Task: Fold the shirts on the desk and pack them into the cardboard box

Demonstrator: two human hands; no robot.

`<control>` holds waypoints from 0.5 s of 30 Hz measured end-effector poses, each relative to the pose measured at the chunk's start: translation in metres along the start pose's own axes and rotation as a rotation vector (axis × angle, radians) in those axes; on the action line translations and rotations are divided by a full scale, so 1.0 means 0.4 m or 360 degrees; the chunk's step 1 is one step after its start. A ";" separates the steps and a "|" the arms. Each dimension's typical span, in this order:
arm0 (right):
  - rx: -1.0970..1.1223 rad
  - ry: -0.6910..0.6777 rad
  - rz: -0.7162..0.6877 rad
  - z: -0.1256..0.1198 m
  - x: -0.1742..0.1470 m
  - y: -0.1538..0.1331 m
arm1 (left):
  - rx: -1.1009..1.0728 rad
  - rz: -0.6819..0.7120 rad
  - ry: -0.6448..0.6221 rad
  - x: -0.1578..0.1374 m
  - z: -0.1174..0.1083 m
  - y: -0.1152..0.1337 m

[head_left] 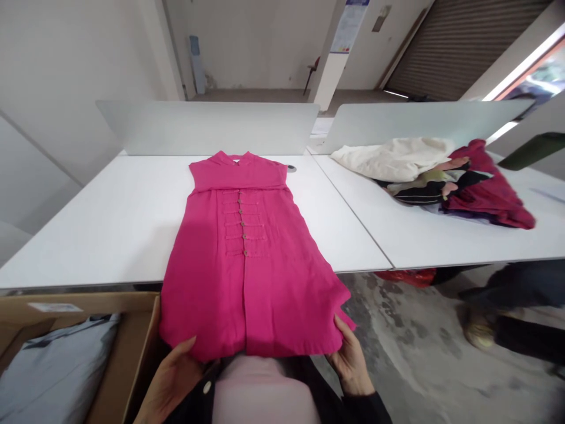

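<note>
A bright pink button-front shirt (pixel 273 271) lies face up on the white table (pixel 110 235), its collar toward the divider and its sleeves folded across the chest. Its lower part hangs over the near table edge toward me. My left hand (pixel 174 377) holds the hem at the lower left corner, thumb on top and fingers hidden under the cloth. At the lower right corner, my right hand (pixel 348 359) grips the hem between thumb and fingers. A row of small buttons runs down the shirt's middle.
A cardboard box (pixel 148 324) with a folded grey garment (pixel 57 371) inside stands at the lower left. On the right table lies a pile of clothes, with a white cloth (pixel 397 159) and a dark red garment (pixel 489 188). Frosted dividers (pixel 212 126) line the back edge.
</note>
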State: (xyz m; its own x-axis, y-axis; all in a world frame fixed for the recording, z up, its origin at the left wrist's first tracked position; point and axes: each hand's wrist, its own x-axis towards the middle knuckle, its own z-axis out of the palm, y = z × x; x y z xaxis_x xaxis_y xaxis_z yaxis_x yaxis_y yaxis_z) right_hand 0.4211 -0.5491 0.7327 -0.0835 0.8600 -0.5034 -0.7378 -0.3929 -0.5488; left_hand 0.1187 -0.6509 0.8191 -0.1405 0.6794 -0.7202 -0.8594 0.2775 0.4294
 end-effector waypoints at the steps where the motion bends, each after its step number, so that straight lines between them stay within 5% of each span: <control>1: -0.0008 0.0000 0.0001 0.003 -0.005 -0.001 | 0.0044 -0.0003 -0.0043 0.004 -0.013 -0.004; 7: 0.0062 0.0138 0.0063 0.035 -0.039 0.000 | 0.0180 -0.0051 -0.0078 0.035 -0.064 -0.039; 15: 0.0052 0.0309 -0.0135 0.074 -0.075 -0.059 | 0.0049 0.0202 0.0076 -0.027 -0.005 -0.008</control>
State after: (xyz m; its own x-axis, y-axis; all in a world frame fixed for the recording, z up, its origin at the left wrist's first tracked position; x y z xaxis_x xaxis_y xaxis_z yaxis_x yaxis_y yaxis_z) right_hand 0.4211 -0.5559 0.7805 0.1084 0.8093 -0.5773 -0.7581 -0.3084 -0.5746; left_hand 0.1220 -0.6605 0.8245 -0.2712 0.6773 -0.6839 -0.8180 0.2123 0.5346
